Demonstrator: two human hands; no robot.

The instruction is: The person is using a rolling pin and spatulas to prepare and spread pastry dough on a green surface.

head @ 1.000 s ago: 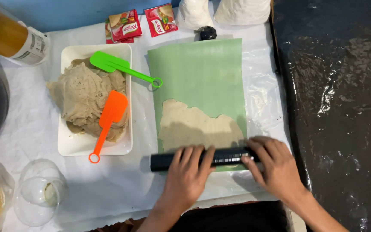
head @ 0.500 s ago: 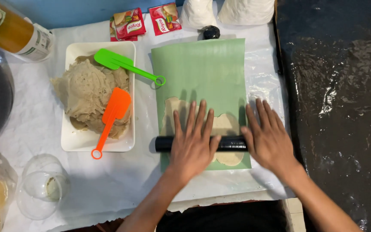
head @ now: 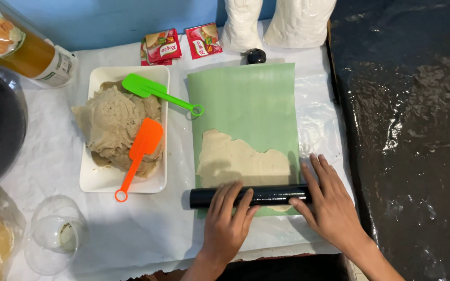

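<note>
White plastic sheeting [head: 69, 234] covers the table across the left and middle of the frame, and a dark, wet-looking surface [head: 412, 135] fills the right side. We see a green mat [head: 240, 99] lying flat in the centre, with a thin, ragged sheet of beige dough [head: 235, 158] spread over its lower half.

Across the lower edge of the mat lies a black rolling pin [head: 272, 195], set level from left to right. Our left hand [head: 227, 226] rests palm down on the left part of the pin, fingers stretched flat. Our right hand [head: 332, 208] presses on its right end, fingers also spread and open rather than curled around it.

Half a second ago the pin sat higher on the mat, over the middle of the dough, and both hands reached further up the frame. Now it has come back down to the near edge, and the dough above it shows again. We judge this to be the return stroke of a back-and-forth roll, with the upper edge of the sheet still uneven.

To the left, a white rectangular dish [head: 92, 182] holds a heaped mound of dough [head: 113, 125], with a green spatula [head: 154, 92] and an orange spatula [head: 139, 153] resting on it. An empty glass [head: 53, 237] stands at lower left. Two red packets [head: 180, 44] lie at the top centre.
</note>
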